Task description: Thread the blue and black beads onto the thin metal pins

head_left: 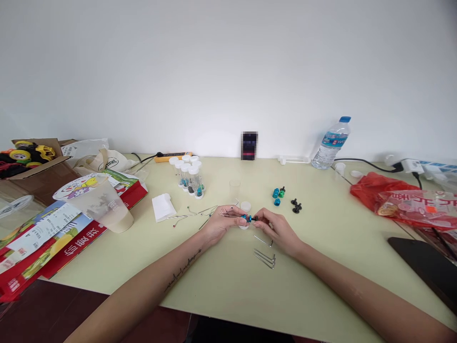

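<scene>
My left hand [222, 224] is closed on a small blue part [247, 217], with thin metal rods [226, 213] also among its fingers. At the right end of that part, my right hand [278, 229] pinches a small black piece [254, 218]. A white cap [245, 206] lies just behind the fingers, near an upright clear tube [234, 189]. Several L-shaped metal rods [264, 257] rest in front of my right hand. Beyond it are blue parts [276, 193], a green part [282, 192] and black screw-like pieces [296, 207].
Left are white-capped tubes [193, 183], loose thin rods [180, 217], a white packet [163, 207] and a plastic cup [119, 216]. A phone-like screen [249, 146] leans on the wall. Right stand a water bottle [329, 147], red bag [385, 186] and dark flat device [424, 267].
</scene>
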Motion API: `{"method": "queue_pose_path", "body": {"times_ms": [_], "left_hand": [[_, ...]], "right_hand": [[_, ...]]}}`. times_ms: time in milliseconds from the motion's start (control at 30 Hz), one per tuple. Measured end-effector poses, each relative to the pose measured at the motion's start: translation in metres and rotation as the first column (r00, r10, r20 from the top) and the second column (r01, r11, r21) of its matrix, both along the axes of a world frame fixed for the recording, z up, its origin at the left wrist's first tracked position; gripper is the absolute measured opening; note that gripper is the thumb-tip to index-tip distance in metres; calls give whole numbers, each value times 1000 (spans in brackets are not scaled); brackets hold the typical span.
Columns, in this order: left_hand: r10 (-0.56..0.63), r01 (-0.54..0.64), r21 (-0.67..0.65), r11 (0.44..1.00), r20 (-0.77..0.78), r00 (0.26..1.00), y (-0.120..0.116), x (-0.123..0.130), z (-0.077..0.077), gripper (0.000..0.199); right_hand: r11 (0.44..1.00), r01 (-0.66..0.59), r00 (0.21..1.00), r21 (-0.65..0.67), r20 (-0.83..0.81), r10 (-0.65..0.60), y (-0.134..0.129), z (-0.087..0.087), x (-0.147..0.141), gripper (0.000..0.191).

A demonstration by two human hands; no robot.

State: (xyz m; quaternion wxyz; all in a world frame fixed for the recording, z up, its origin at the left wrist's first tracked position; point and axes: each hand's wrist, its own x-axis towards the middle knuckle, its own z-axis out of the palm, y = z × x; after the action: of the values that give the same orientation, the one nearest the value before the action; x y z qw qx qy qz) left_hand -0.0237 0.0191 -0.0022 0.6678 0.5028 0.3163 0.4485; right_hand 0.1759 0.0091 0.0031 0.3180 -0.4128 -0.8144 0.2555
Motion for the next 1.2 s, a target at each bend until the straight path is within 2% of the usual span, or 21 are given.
{"method": "queue_pose_path", "body": {"times_ms": [133, 267, 433, 533, 867, 1200], "left_hand": [[4, -3, -17, 1000, 16, 1000, 1, 0, 0, 27], [-18, 18, -13, 1000, 8, 1000, 1, -1, -1, 26], [-34, 35, -25, 999, 31, 999, 2, -3, -2, 26], [-57, 59, -47, 997, 44, 997, 3, -3, -2, 27], [-25, 27, -43, 999, 35, 999, 2, -2, -4, 28], [-14, 19, -66, 998, 74, 997, 1, -1, -7, 27]], "right_hand": [[1000, 28, 999, 11, -33, -28, 1, -2, -1, 23], [1000, 2, 1000, -10, 28, -2, 1, -1, 0, 33], [998, 26, 999, 63, -37, -24, 0, -4, 0, 16], [997, 22, 999, 79, -36, -19, 0, -5, 0, 15], [991, 48, 999, 125, -25, -45, 2, -9, 1, 10], [996, 48, 999, 79, -11, -48, 1, -5, 0, 25]]}}
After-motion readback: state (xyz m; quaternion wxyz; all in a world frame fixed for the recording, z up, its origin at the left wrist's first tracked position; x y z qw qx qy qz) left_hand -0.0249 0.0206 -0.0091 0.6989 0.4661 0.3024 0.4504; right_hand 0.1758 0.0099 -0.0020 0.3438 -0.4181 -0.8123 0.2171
